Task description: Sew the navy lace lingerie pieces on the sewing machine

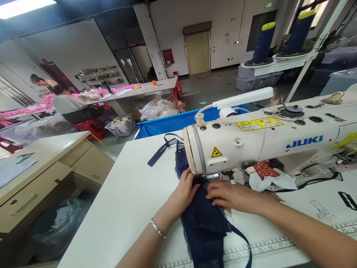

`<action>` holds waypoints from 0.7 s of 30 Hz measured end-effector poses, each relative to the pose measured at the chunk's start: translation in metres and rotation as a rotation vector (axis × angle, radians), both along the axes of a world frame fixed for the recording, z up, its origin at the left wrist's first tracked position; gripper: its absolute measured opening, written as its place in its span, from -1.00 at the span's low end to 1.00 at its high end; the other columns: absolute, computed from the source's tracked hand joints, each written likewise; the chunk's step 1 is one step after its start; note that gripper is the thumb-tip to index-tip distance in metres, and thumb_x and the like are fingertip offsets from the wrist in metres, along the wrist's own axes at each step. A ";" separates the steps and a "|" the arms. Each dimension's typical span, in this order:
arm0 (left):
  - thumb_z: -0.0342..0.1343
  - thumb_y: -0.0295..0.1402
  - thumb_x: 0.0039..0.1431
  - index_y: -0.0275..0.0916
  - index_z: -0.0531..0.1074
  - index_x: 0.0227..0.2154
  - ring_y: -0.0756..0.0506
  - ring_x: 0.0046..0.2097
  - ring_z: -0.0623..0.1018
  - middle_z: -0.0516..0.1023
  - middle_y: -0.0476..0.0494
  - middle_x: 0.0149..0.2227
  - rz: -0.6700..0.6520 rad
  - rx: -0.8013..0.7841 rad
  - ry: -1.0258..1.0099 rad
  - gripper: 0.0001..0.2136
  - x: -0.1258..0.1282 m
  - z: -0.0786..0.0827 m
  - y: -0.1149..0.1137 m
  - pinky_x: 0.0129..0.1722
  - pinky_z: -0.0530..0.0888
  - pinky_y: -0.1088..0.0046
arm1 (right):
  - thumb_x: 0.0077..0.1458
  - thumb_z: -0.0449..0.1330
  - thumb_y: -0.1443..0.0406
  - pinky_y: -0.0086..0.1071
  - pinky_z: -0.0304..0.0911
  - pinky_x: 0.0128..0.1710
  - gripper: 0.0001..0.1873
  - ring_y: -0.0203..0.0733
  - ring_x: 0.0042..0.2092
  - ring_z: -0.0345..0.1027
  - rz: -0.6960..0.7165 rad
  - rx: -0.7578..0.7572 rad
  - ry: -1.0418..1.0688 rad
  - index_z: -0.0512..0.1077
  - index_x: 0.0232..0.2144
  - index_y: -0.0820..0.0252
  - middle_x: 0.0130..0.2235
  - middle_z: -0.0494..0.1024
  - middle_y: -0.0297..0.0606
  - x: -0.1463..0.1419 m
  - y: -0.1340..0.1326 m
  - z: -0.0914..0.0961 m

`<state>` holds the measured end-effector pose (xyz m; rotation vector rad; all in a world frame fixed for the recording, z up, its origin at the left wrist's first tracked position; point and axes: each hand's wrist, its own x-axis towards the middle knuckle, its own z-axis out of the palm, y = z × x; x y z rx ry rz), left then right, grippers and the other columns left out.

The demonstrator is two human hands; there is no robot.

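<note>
Holding navy lace fabric [205,219] by the sewing machine [264,145], left hand [186,188] grip pinching it, right hand [227,193] flat (fingers spread)

Both bare forearms enter from the bottom of the frame and converge at lower centre. The left hand [187,188] lies knuckles up, its fingers bent forward with the tips hidden. The right hand [227,194] rests palm down just beside it, fingers extended leftward, flat and close together.
</note>
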<state>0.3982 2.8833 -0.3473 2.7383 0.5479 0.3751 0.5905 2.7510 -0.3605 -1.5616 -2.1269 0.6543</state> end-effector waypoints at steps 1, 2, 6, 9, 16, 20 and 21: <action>0.03 -0.42 0.28 -0.22 0.32 0.06 -0.25 0.17 0.33 0.36 -0.27 0.10 0.013 0.031 0.030 -0.71 -0.002 0.003 0.000 0.16 0.34 0.00 | 0.21 0.21 0.28 -0.36 0.27 -0.03 -0.78 -0.20 0.01 0.34 -0.006 0.008 -0.002 0.47 -0.08 0.01 -0.03 0.45 -0.36 0.000 0.000 -0.001; 0.07 -0.40 0.27 -0.19 0.38 0.02 -0.27 0.15 0.34 0.40 -0.23 0.06 0.009 0.068 0.078 -0.73 -0.005 0.005 0.000 0.16 0.32 -0.04 | 0.22 0.20 0.28 -0.36 0.27 -0.03 -0.79 -0.20 0.00 0.34 -0.005 0.014 -0.001 0.47 -0.08 0.02 -0.05 0.45 -0.36 -0.001 0.000 -0.002; 0.02 -0.42 0.30 -0.09 0.37 0.12 -0.27 0.10 0.36 0.42 -0.15 0.08 -0.083 0.177 0.249 -0.65 -0.010 0.011 0.003 0.07 0.39 -0.02 | 0.21 0.21 0.31 -0.39 0.25 -0.03 -0.82 -0.24 -0.03 0.35 0.024 0.046 0.040 0.49 -0.12 0.03 -0.09 0.46 -0.38 -0.002 0.001 -0.005; -0.04 -0.49 0.31 -0.06 0.35 0.15 -0.27 0.05 0.36 0.42 -0.15 0.10 -0.078 0.260 0.266 -0.61 -0.006 0.007 0.006 -0.03 0.46 0.04 | 0.19 0.23 0.32 -0.40 0.26 -0.04 -0.80 -0.25 -0.04 0.35 0.028 0.064 0.027 0.50 -0.12 0.02 -0.11 0.46 -0.38 -0.002 0.003 -0.007; -0.04 -0.53 0.30 -0.10 0.33 0.17 -0.22 0.08 0.32 0.38 -0.19 0.11 -0.121 0.241 0.155 -0.58 -0.003 -0.003 0.009 0.07 0.45 0.10 | 0.20 0.21 0.34 -0.41 0.31 -0.09 -0.78 -0.23 -0.06 0.39 0.033 0.068 -0.039 0.51 -0.10 0.01 -0.09 0.49 -0.34 -0.002 -0.001 0.002; -0.06 -0.57 0.28 -0.10 0.33 0.17 -0.23 0.09 0.32 0.37 -0.19 0.12 -0.136 0.234 0.151 -0.56 0.000 -0.006 0.011 0.07 0.45 0.06 | 0.21 0.19 0.32 -0.41 0.33 -0.06 -0.81 -0.21 -0.07 0.46 -0.098 0.083 -0.009 0.56 -0.16 0.05 -0.10 0.58 -0.34 0.008 0.001 0.007; -0.07 -0.60 0.27 -0.10 0.32 0.18 -0.24 0.10 0.31 0.37 -0.19 0.13 -0.133 0.230 0.153 -0.53 0.001 -0.007 0.012 0.07 0.44 0.05 | 0.23 0.17 0.30 -0.37 0.34 -0.06 -0.81 -0.16 -0.08 0.48 -0.218 0.097 -0.032 0.57 -0.17 0.07 -0.12 0.60 -0.31 0.011 0.002 0.006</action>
